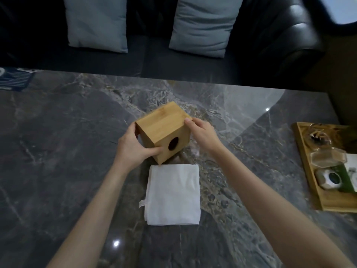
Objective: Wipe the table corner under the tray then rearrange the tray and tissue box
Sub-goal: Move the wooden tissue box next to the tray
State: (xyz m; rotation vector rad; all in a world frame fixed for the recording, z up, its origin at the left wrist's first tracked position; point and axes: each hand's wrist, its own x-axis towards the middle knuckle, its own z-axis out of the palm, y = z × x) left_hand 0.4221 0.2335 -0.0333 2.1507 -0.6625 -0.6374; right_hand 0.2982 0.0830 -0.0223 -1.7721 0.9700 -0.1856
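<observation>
A square wooden tissue box (pixel 162 126) is held tilted at the middle of the grey marble table (pixel 58 132), its dark oval hole facing me. My left hand (pixel 133 146) grips its left side and front lower edge. My right hand (pixel 201 132) holds its right corner. A folded white cloth (pixel 172 194) lies flat on the table just in front of the box, untouched. The wooden tray (pixel 307 161) sits at the table's right edge, carrying glass cups and a small white jar.
A dark leather sofa (pixel 280 45) with two pale blue cushions (pixel 202 24) runs along the far side of the table. A dark striped object (pixel 15 79) lies at the table's far left corner. The table's far right corner (pixel 326 97) is beyond the tray.
</observation>
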